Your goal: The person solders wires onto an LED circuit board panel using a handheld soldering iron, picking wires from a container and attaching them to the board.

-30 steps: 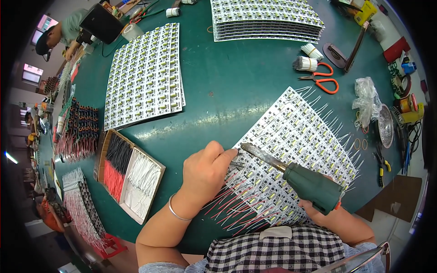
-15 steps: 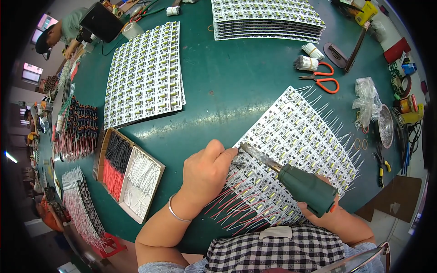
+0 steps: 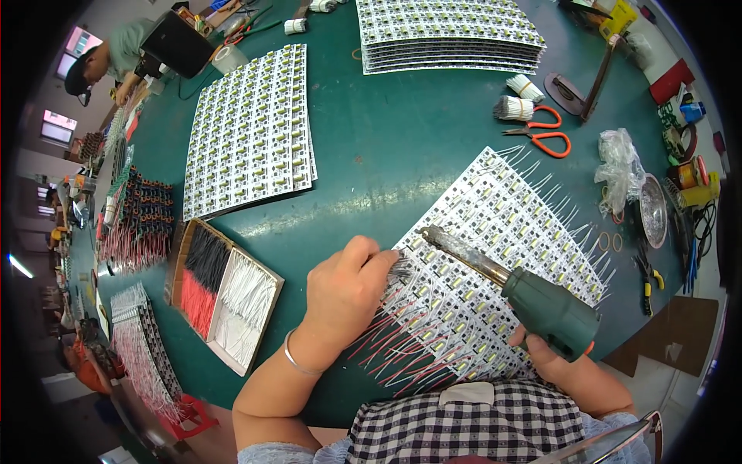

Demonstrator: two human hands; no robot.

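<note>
My left hand is closed at the left edge of a white circuit board panel, pinching a small bunch of dark wires between thumb and fingers. In my right hand is a soldering iron with a thick green handle, held from below and partly hidden behind it. Its metal tip points up and left, over the panel near its upper left edge; I cannot tell whether it touches. Red and white wires fan out from the panel's lower left side, and white wires stick out along its right edge.
Left of my arm, a cardboard tray holds black, red and white wires. More panels lie far left, with a stack at the back. Orange-handled scissors, wire bundles and pliers lie right. A person works far left.
The soldering iron has moved right and its tip has drawn away from my left hand's fingertips, slightly up the panel. My left hand has shifted slightly left, still pinching the wires.
</note>
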